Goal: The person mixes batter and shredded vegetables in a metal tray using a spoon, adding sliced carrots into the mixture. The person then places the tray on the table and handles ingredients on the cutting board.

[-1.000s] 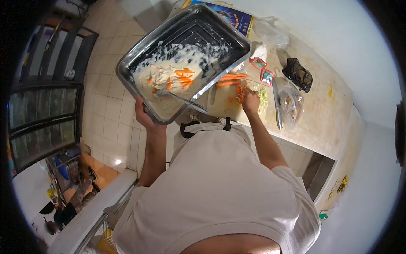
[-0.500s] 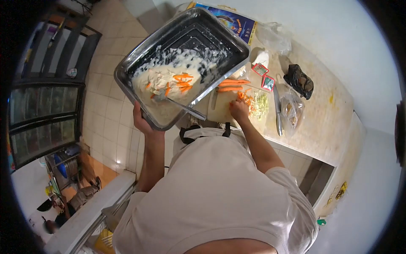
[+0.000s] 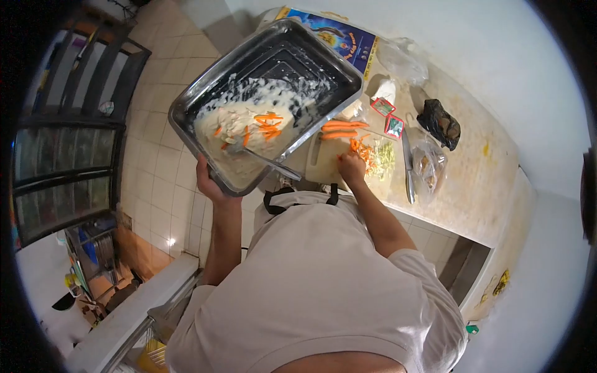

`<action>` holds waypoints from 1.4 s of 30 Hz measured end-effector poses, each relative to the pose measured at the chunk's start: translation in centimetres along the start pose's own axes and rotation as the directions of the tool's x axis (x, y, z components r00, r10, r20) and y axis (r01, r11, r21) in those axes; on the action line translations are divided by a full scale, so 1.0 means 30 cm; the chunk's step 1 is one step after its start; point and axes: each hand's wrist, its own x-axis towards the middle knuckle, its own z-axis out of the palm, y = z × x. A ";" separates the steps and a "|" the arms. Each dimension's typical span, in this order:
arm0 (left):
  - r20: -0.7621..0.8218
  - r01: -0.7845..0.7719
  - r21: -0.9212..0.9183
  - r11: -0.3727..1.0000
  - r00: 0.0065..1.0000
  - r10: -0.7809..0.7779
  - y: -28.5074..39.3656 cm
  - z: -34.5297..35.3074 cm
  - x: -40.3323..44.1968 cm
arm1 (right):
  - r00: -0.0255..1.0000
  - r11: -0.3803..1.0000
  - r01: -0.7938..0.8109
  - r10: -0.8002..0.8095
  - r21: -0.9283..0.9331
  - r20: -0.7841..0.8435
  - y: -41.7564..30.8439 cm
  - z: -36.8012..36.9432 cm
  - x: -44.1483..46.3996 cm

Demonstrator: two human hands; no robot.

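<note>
My left hand [image 3: 214,183] grips the lower corner of a deep metal tray [image 3: 176,118], which is tilted and held up beside the counter. Inside lies pale, thick batter [image 3: 239,115] with several carrot strips [image 3: 269,129] on top. A metal spoon [image 3: 273,164] rests in the batter, its handle over the tray's near rim. Over a white cutting board [image 3: 322,163], my right hand [image 3: 352,168] has its fingers closed at a heap of carrot strips [image 3: 359,147]. Pale green shreds [image 3: 384,158] lie just right of this heap; its fingertips are partly hidden.
Whole carrots [image 3: 341,129] lie behind the strips. A knife [image 3: 408,165] sits right of the board, beside a clear plastic bag [image 3: 429,163] and a black bag [image 3: 440,122]. Two red-edged packets [image 3: 393,126] and a blue printed sheet [image 3: 342,38] are farther back on the counter [image 3: 479,180].
The tray's far edge has dropped slightly toward me, still in my left hand. My right hand stays at the carrot strips. The person at the lower left has mostly gone from sight.
</note>
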 end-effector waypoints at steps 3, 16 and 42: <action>0.053 0.001 0.014 1.000 0.999 -0.001 0.003 -0.001 -0.003 | 0.997 0.996 0.043 -0.038 -0.073 0.061 -0.003 0.001 0.016; 0.050 0.117 0.000 0.993 0.992 -0.117 0.023 -0.029 0.012 | 0.851 0.629 0.505 -0.250 0.591 -0.462 -0.511 -0.799 -0.217; 0.233 0.363 0.106 0.926 0.896 -0.378 0.150 -0.002 0.047 | 0.840 0.828 0.532 -0.491 0.177 -0.231 -0.658 -1.084 -0.132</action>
